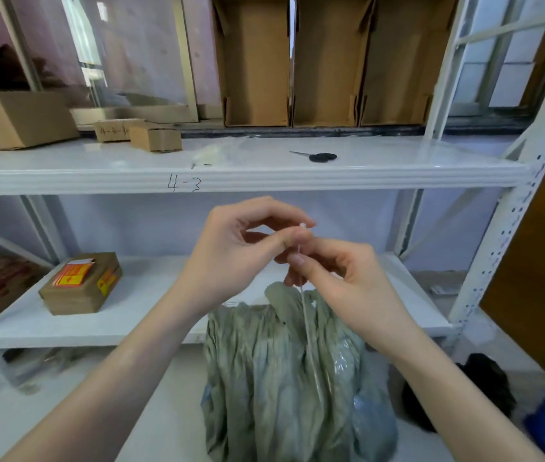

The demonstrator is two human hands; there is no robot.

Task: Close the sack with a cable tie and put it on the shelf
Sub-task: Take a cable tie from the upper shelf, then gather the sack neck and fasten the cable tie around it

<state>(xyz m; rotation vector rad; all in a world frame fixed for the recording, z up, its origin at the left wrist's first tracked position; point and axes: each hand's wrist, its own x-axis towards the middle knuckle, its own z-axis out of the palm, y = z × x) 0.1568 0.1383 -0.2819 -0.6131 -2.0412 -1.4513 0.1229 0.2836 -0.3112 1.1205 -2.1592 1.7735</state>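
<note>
While both hands are raised in front of the white shelf unit point(244, 181), a thin white cable tie point(305, 308) runs upright between them. The left hand point(241, 251) pinches the upper end of the tie between thumb and forefinger, with the tip of the tie showing just above the fingertips; its other fingers are loosely curled. The right hand point(344, 281) sits just below and to the right, thumb and forefinger pressed on the tie lower down, remaining fingers curled under. The two hands touch or nearly touch at the fingertips. The lower length of the tie hangs down over the sack point(281, 378); whether it loops round the neck cannot be told.

The sack is grey-green, crumpled, its top gathered into a bunch directly beneath the hands. It stands on the pale floor in front of the bottom shelf, not on any shelf.

On the upper shelf, marked "4-3" on its front edge, lie a pair of black-handled scissors point(319, 157), a clear packet point(211, 155) and small cardboard boxes point(154, 138). A larger carton point(21, 118) sits at the far left. On the lower shelf stands a brown box point(81, 285) with orange and yellow labels. A dark object point(484, 388) lies on the floor to the right of the sack.
</note>
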